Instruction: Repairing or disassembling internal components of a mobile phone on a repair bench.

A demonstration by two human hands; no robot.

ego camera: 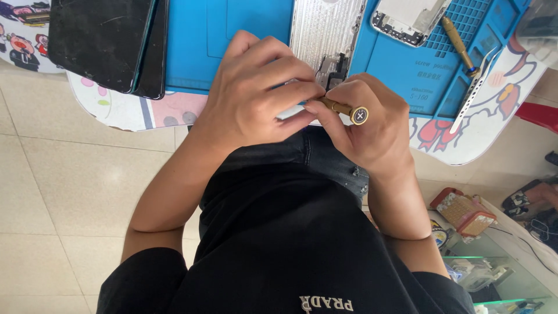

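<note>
Together, both hands busy, right hand [372, 125] gripping brass screwdriver [344, 109], left hand [256, 93] clasping phone chassis [325, 35]

I have only one view, from the camera worn on the head. It looks steeply down past my chest onto both hands, close in, with the blue work mat [244, 35] at the top edge and the tiled floor [64, 197] to the left.
</note>
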